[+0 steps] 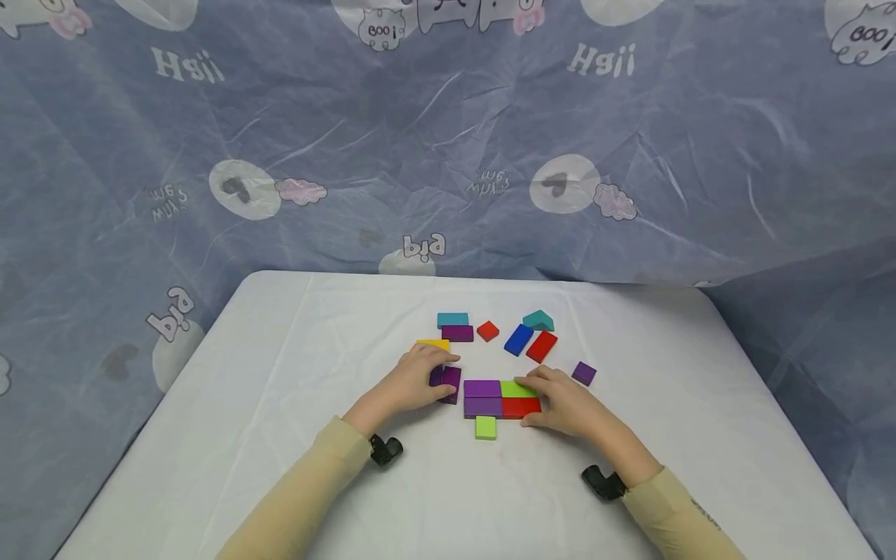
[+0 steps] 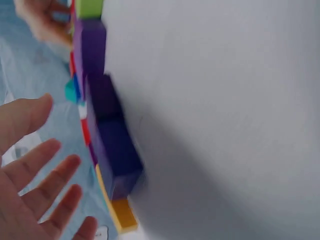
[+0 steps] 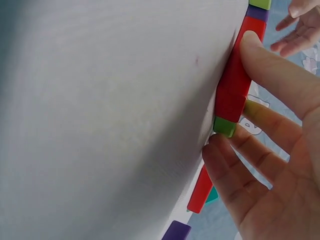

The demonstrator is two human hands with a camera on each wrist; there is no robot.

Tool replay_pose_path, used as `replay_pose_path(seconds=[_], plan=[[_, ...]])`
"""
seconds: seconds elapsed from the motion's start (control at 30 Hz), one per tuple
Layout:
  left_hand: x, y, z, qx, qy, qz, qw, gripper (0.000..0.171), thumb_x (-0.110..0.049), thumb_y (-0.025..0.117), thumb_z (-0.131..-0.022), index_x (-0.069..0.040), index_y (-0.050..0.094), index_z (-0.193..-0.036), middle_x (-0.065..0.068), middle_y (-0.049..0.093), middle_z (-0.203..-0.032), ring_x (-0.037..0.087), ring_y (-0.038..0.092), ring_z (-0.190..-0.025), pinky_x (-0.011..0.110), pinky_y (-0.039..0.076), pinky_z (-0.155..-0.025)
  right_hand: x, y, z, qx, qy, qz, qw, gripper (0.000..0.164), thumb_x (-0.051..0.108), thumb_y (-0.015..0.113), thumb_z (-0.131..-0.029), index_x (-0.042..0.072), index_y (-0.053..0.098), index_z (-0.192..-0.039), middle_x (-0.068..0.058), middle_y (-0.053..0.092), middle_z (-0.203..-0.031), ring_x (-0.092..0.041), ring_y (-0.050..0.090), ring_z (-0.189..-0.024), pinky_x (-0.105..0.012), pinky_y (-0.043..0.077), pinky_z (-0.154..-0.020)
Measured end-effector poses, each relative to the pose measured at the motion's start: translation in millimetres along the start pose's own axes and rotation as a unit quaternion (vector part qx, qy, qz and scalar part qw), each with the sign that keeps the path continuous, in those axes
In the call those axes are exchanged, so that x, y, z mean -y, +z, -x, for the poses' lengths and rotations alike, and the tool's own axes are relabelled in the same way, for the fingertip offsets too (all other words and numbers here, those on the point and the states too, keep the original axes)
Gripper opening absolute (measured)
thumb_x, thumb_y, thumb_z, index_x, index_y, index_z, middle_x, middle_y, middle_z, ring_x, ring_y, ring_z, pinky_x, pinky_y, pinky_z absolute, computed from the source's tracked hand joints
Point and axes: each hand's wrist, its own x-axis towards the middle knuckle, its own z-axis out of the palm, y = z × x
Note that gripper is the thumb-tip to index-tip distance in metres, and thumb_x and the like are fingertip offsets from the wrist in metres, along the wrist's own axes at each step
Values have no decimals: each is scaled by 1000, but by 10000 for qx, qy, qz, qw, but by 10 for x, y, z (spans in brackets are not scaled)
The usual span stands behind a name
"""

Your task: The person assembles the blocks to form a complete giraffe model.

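Note:
In the head view my right hand is at the right end of a block group, its thumb on a red block and its forefinger at a green block behind it, pinching the pair. Two purple blocks adjoin them on the left, and a small light-green block sits in front. My left hand hovers around two dark purple blocks; the left wrist view shows its fingers spread and apart from these blocks. A yellow block is partly hidden behind that hand.
Farther back lie a light-blue block, a plum block, a small red block, a blue block, another red block and a teal triangular block. A purple cube sits beyond my right hand on the white table.

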Motion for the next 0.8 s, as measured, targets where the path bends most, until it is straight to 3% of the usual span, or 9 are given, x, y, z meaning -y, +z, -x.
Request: replay_pose_path(seconds=[0.27,0.5,0.8], plan=[[20,14,-27,259,174,-521,9982,57,-32,81,-81,-12,63,-132,7,60,-137,31,41,-139,53,33,-115,-11,9,54,10,11,-51,10000,64,31,82,-79,11,60,-135,-12,59,-128,-33,53,-120,-53,51,-98],[-22,95,-41,227,217,-1081,9936,65,-35,84,-78,-13,60,-134,5,59,-138,28,41,-140,47,31,-119,-37,11,47,-15,-82,-62,9999,63,31,82,-80,11,60,-135,-13,58,-129,-34,53,-121,-54,50,-100],[-97,6,139,-51,290,-891,9956,61,-38,84,-76,-13,63,-128,4,63,-129,25,48,-129,46,40,-111,-22,11,10,-51,-156,-12,9999,64,31,82,-79,11,60,-136,-13,58,-129,-33,53,-119,-52,52,-98]])
